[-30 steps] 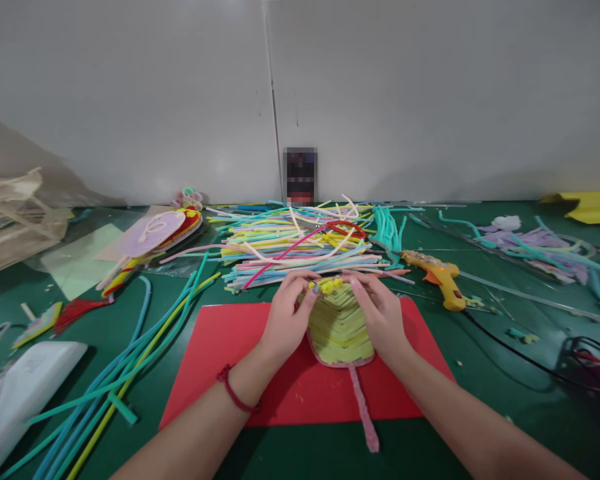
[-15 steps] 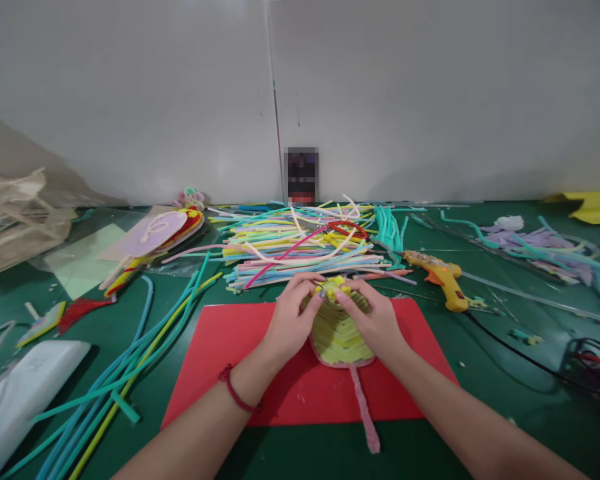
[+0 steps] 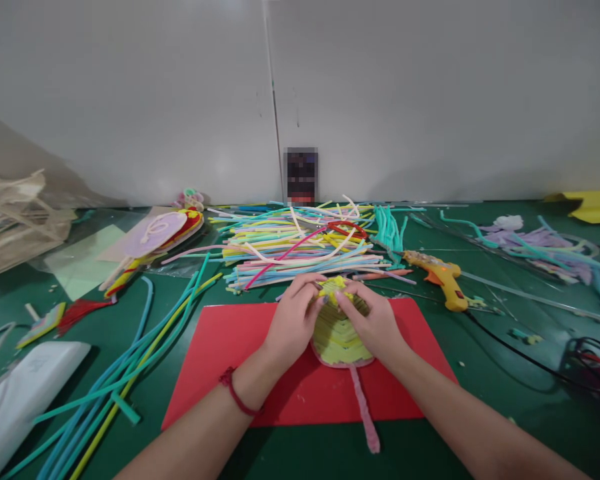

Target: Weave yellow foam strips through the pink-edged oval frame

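Observation:
A small bright yellow pipe-cleaner piece is pinched between the fingertips of my left hand and my right hand. Its exact shape is partly hidden by the fingers. Both hands are closed at the top end of a round fan, made of pale yellow-green rows with a pink rim. The fan's pink fuzzy handle points toward me. Beneath the fan lies a red board, and the handle's tip reaches past its near edge.
Many coloured pipe cleaners with red-handled scissors lie beyond the board. To the right are a yellow glue gun and its cord. Long blue-green strips, a white device and a purple fan occupy the left.
My left fingers have shifted slightly on the yellow piece, with the thumb drawn in a little. The fan and the tabletop things stay where they were.

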The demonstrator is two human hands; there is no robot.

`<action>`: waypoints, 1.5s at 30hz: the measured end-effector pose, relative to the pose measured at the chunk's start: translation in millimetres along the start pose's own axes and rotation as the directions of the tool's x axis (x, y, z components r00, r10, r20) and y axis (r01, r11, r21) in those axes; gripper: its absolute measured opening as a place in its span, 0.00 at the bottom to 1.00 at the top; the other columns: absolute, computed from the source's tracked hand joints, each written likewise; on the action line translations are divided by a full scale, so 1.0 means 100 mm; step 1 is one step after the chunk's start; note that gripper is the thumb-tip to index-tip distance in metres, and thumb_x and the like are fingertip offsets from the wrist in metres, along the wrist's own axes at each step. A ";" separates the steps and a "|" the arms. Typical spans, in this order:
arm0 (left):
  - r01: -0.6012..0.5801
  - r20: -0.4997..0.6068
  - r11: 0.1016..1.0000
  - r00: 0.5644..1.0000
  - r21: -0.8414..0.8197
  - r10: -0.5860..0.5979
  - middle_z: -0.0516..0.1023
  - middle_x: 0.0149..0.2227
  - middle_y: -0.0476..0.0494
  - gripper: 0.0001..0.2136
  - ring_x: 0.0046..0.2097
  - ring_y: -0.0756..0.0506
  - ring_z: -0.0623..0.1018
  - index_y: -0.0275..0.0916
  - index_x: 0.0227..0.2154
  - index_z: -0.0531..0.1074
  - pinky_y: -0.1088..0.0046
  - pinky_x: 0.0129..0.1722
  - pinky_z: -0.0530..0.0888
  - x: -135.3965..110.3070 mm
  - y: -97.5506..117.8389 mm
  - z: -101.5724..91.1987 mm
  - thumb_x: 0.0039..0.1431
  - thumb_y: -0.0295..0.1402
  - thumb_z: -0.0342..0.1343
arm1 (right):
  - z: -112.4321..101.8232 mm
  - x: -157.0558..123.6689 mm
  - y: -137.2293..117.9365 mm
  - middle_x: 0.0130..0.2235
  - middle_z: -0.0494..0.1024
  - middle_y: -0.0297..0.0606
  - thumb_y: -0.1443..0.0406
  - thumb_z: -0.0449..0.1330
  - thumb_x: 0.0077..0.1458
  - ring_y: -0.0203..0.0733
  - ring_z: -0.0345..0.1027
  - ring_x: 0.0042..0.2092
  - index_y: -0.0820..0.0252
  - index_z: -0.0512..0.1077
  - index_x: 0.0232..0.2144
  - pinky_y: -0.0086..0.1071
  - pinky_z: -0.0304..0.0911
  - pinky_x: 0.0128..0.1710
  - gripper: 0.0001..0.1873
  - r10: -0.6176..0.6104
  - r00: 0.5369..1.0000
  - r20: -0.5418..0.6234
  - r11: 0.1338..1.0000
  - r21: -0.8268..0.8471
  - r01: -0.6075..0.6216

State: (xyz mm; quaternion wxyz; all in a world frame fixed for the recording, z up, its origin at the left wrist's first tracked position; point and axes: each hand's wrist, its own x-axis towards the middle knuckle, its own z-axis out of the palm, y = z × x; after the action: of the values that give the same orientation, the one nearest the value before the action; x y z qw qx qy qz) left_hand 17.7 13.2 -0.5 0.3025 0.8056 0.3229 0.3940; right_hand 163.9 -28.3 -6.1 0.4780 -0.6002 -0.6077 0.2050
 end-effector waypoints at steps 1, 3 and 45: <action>-0.001 -0.003 1.000 1.000 0.006 0.001 0.69 0.43 0.42 0.08 0.46 0.47 0.68 0.38 0.25 0.61 0.69 0.47 0.67 0.00 0.00 0.00 0.59 0.25 0.45 | 0.00 0.00 0.00 0.23 0.68 0.32 0.61 0.53 0.54 0.36 0.63 0.28 0.58 0.63 0.20 0.28 0.58 0.30 0.13 0.004 1.000 -0.001 1.000 -0.002 -0.004; 0.007 -0.003 1.000 1.000 0.009 -0.007 0.69 0.43 0.42 0.08 0.46 0.47 0.69 0.38 0.24 0.61 0.69 0.47 0.67 0.00 -0.01 0.00 0.59 0.25 0.45 | 0.00 0.00 0.00 0.23 0.68 0.32 0.61 0.53 0.54 0.36 0.63 0.28 0.58 0.63 0.20 0.28 0.58 0.30 0.13 0.010 1.000 -0.005 1.000 0.002 -0.010; -0.018 0.008 0.999 1.000 0.033 0.018 0.72 0.40 0.41 0.11 0.44 0.47 0.71 0.36 0.23 0.66 0.69 0.44 0.69 0.01 0.01 -0.01 0.59 0.26 0.45 | -0.01 0.00 0.02 0.25 0.70 0.32 0.59 0.52 0.56 0.37 0.64 0.30 0.58 0.65 0.23 0.28 0.59 0.31 0.13 0.025 1.000 -0.017 0.999 0.036 -0.025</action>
State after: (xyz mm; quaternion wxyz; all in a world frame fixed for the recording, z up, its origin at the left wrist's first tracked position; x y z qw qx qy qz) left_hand 17.4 13.5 0.9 0.2868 0.8149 0.3210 0.3883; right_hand 165.5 -28.1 -7.7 0.4913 -0.6008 -0.5922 0.2167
